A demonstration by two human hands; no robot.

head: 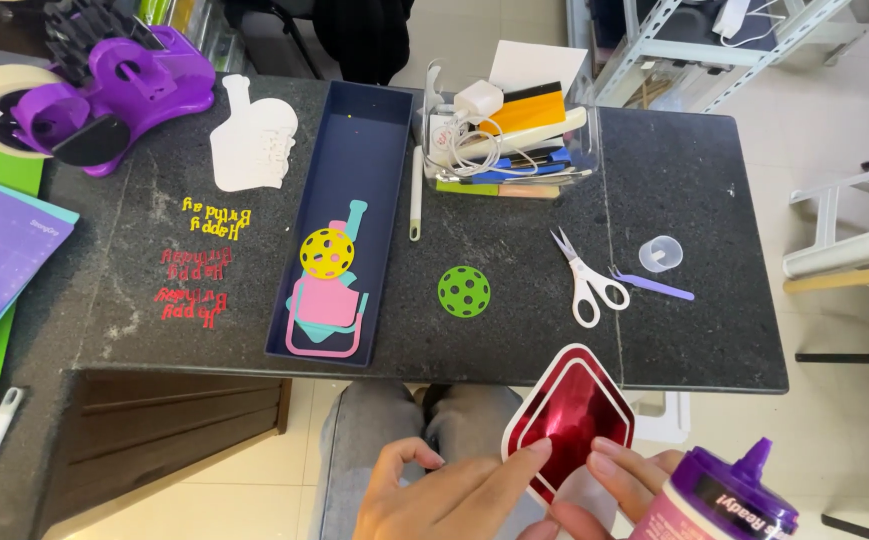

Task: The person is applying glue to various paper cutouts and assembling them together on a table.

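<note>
Dark speckled stone table (674,180) over pale tiled floor (834,120); grey metal shelving (674,40) far right, white furniture frame (844,250) at right edge, evenly lit.

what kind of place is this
Likely a paper-craft workspace: a dark stone table with scissors, a purple tape dispenser, and cut paper shapes in a navy tray.
</note>
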